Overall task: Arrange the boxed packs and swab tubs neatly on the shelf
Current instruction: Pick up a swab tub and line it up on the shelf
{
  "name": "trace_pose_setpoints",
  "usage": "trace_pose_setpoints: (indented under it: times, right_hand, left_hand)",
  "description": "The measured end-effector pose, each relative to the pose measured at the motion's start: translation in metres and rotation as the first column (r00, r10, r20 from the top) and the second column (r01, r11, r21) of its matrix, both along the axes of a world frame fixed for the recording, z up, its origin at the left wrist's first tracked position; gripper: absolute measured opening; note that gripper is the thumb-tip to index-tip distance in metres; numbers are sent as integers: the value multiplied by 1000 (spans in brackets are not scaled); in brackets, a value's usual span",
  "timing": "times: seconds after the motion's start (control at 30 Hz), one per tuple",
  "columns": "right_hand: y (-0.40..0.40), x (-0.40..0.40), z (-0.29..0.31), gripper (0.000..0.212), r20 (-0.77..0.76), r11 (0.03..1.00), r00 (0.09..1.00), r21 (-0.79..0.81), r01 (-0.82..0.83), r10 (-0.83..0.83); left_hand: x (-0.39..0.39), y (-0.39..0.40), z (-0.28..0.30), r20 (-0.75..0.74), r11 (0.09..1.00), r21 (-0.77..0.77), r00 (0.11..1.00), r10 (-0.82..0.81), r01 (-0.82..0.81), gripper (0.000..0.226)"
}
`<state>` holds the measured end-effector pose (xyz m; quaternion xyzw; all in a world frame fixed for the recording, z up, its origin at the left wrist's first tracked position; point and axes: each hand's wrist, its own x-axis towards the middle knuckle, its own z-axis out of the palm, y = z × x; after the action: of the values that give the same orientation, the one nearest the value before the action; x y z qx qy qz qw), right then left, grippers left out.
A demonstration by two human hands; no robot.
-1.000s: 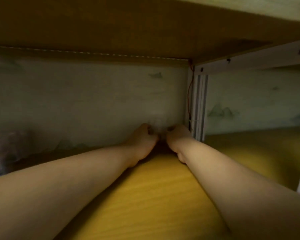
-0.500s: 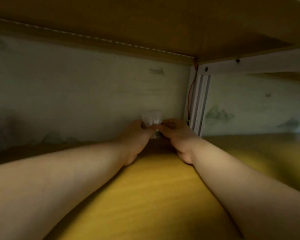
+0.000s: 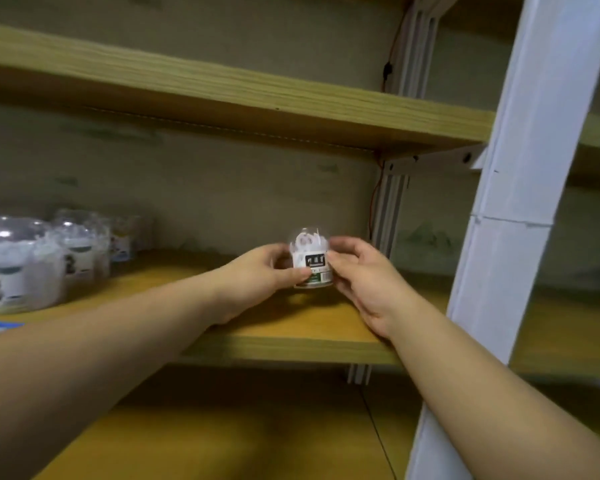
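swab tub (image 3: 310, 261) between both hands, over shelf (image 3: 284, 349) – other tubs (image 3: 32, 268) far left

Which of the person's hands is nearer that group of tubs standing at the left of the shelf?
Left. The left hand lies on the side toward the group of tubs; the right hand is beyond it.

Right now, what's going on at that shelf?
A person holds one small swab tub with both hands, left hand and right hand pinching its sides, just above the middle shelf board. More clear tubs stand grouped at the shelf's left end. The held tub looks upright, not yet set down.
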<state>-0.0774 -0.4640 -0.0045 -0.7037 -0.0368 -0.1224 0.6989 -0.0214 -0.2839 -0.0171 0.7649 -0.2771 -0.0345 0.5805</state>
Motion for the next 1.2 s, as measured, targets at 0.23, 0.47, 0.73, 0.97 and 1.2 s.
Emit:
trace_pose_setpoints:
  times: [0.23,0.47,0.73,0.97,1.2]
  right_hand:
    - [5,-26,-23,40,111,956,989,-269,121,-94]
    - [6,-17,-29,47,163,918,982,-369,148,-93]
    - [9,-23,-26,55,213,896,974,-411,166,-83]
    - [48,-74,-6,50,213,946,977,-317,64,5]
    - [208,-121,35,33,442,895,889,-435,96,119]
  left_hand:
    - [-46,0,-2,86,971,173,985,151,-164,47]
    - [-46,-7,0,192,920,268,951,241,-287,44]
    - [-47,-2,-5,166,931,152,937,307,-332,42]
    - [-101,46,4,186,940,39,927,327,-339,54]
    - [-154,218,25,239,936,-263,924,300,-235,36]
